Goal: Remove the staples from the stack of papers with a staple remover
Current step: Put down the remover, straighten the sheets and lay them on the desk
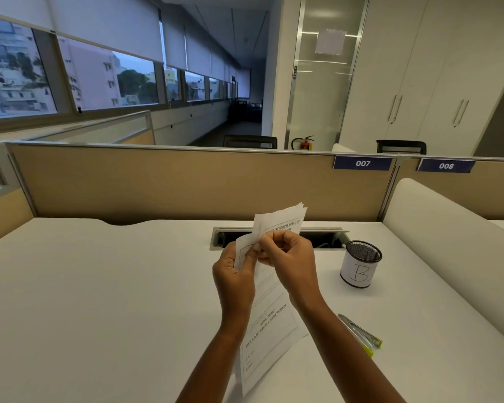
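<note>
A stack of printed papers point(269, 327) is held above the white desk point(99, 286), its far end curled upward. My left hand point(234, 276) grips the stack's left edge near the top. My right hand point(288, 257) pinches the papers right beside it, fingertips closed at the fold; whether a staple sits between them I cannot tell. The staple remover point(360, 334), silver with yellow-green ends, lies on the desk to the right of my right forearm, untouched by either hand.
A black mesh cup point(360, 266) with a white label marked "B" stands at the right. A cable slot point(277, 237) opens in the desk behind my hands. Tan partition panels point(172, 181) wall the desk's far side, and a white divider point(448, 225) rises at right.
</note>
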{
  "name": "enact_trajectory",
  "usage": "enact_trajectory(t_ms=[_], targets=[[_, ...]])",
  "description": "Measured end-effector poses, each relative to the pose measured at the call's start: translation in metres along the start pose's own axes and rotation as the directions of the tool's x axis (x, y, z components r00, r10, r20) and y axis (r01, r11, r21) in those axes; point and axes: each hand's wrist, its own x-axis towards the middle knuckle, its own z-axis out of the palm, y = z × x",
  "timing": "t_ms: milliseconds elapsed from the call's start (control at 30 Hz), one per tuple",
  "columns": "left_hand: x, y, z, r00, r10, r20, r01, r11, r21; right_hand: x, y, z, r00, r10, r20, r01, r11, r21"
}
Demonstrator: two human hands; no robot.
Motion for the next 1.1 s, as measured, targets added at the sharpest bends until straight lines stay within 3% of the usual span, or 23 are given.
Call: enact_trajectory(t_ms=[200,400,733,933,1100], targets=[[-0.003,0.000,-0.003,0.992,0.124,-0.005,-0.124,0.989,0.083,-0.002,-0.004,-0.006,0.999,-0.004,0.046,0.002,1.000,0.030],[-0.010,-0.001,-0.002,0.971,0.237,0.040,-0.240,0.963,0.122,0.001,-0.003,-0.007,0.998,0.009,0.069,-0.003,0.996,-0.086],[-0.005,0.000,-0.002,0.957,0.287,0.050,-0.292,0.940,0.175,0.004,-0.007,-0.006,0.995,-0.077,0.057,0.091,0.942,-0.322],[-0.004,0.002,-0.003,0.975,0.211,0.068,-0.217,0.970,0.113,0.007,-0.005,-0.010,0.994,-0.004,0.108,0.021,0.988,-0.153],[-0.001,-0.002,-0.003,0.973,0.228,0.039,-0.231,0.965,0.127,0.005,-0.004,-0.013,0.995,0.000,0.103,0.000,1.000,0.005]])
